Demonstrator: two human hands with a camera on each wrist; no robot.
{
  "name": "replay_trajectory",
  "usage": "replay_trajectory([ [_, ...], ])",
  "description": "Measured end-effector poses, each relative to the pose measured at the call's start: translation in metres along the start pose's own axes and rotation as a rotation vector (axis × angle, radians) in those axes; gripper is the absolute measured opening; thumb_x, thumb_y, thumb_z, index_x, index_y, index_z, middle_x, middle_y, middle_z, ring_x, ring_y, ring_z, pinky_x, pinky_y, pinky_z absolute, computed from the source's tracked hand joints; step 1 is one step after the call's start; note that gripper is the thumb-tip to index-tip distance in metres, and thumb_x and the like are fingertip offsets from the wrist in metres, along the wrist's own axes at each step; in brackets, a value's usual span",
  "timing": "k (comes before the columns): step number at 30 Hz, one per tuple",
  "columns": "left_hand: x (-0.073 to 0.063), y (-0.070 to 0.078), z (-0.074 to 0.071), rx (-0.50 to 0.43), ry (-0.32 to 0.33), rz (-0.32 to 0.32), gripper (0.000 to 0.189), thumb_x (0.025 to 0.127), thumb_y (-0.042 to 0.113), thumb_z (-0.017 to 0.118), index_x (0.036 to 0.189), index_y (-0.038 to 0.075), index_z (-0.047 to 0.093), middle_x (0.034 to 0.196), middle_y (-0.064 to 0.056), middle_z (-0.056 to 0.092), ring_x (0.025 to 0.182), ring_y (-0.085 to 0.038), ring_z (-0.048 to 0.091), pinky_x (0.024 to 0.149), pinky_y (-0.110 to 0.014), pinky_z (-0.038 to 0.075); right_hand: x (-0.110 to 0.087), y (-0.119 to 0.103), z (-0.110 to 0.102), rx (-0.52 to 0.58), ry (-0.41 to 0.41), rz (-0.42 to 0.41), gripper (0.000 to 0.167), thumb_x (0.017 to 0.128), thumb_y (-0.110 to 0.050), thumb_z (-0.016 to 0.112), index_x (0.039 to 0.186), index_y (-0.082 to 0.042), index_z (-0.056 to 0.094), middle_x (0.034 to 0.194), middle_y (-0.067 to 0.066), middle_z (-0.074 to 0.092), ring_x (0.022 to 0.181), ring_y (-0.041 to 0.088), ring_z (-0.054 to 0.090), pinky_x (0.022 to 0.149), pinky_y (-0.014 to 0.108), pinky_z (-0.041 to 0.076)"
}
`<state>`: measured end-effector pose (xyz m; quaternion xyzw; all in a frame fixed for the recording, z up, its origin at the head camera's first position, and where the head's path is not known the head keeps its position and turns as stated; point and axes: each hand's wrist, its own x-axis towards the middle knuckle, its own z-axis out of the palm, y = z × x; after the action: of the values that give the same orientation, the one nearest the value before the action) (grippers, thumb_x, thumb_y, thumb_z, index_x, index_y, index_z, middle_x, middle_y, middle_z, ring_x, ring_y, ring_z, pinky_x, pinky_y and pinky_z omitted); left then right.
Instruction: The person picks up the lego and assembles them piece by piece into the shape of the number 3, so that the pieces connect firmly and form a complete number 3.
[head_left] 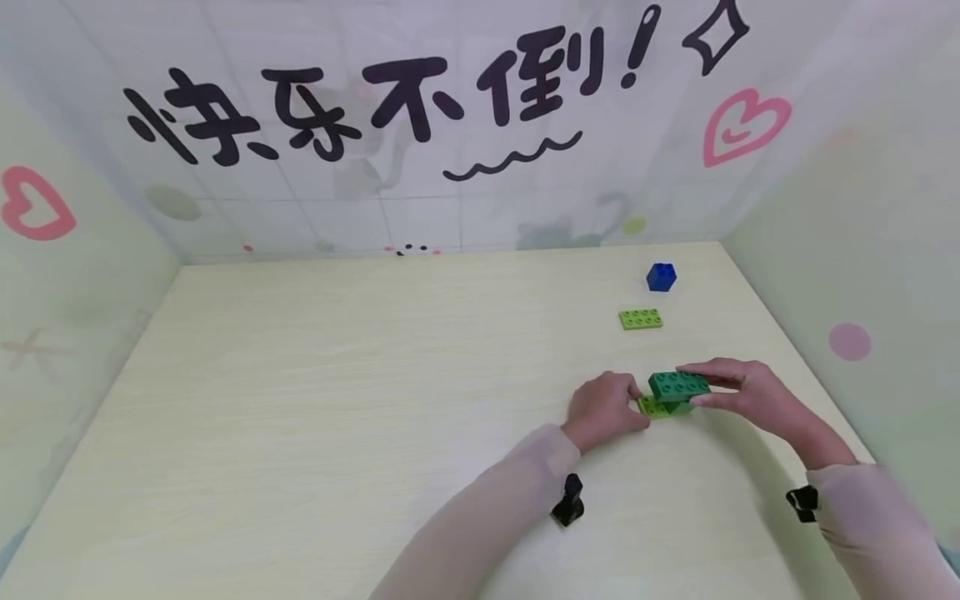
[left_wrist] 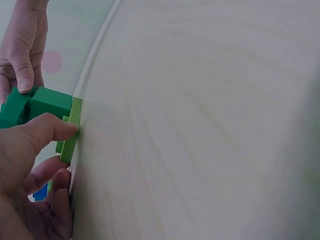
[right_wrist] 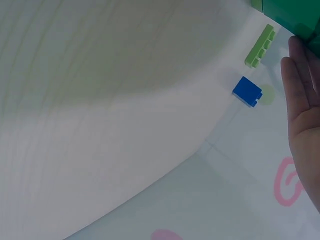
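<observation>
Around the work, walls (head_left: 465, 167) with black lettering and pink hearts enclose a pale wooden table (head_left: 337, 400). Well beyond the hands, toward the back right, a light green plate (head_left: 641, 318) lies flat, and a small blue brick (head_left: 661, 277) sits just behind it; neither stands in the way. On the table's right side the right hand (head_left: 738, 392) pinches a dark green brick (head_left: 678, 386) (studs up, two rows) between thumb and fingers. It sits on a light green base plate (head_left: 654, 407) lying on the table. The left hand (head_left: 603, 410) grips that plate's left end, fingers curled.
</observation>
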<state>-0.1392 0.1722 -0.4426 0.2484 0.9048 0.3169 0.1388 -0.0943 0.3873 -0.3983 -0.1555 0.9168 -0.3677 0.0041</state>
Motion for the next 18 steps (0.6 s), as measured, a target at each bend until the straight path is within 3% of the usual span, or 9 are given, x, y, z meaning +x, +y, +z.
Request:
replay_trajectory([
  [7, 0.0000, -0.0014, 0.0034, 0.011, -0.002, 0.032, 0.027, 0.070, 0.034, 0.077, 0.092, 0.024, 0.067, 0.086, 0.018, 0.060, 0.065, 0.001, 0.048, 0.051, -0.018, 0.036, -0.0025, -0.0038, -0.0019, 0.029, -0.061, 0.029, 0.045, 0.080, -0.010, 0.070, 0.120, 0.004, 0.057, 0.114, 0.006, 0.060, 0.097, -0.008, 0.053, 0.077, 0.012, 0.043],
  [12, 0.0004, -0.0007, 0.0014, 0.032, 0.013, 0.020, 0.027, 0.069, 0.035, 0.078, 0.092, 0.025, 0.067, 0.085, 0.018, 0.059, 0.066, 0.000, 0.048, 0.052, -0.018, 0.036, -0.0021, -0.0062, -0.0001, 0.017, -0.056, 0.024, 0.048, 0.082, -0.011, 0.068, 0.125, 0.003, 0.053, 0.119, 0.017, 0.057, 0.098, -0.008, 0.052, 0.080, 0.009, 0.040],
  [18, 0.0002, -0.0020, 0.0001, 0.032, 0.000, 0.006, 0.028, 0.070, 0.034, 0.077, 0.093, 0.024, 0.067, 0.086, 0.017, 0.059, 0.066, 0.000, 0.048, 0.052, -0.018, 0.036, -0.0032, -0.0074, 0.0062, 0.026, 0.001, 0.073, 0.044, 0.080, -0.011, 0.070, 0.121, 0.000, 0.057, 0.112, 0.005, 0.060, 0.094, -0.007, 0.053, 0.077, 0.011, 0.042],
])
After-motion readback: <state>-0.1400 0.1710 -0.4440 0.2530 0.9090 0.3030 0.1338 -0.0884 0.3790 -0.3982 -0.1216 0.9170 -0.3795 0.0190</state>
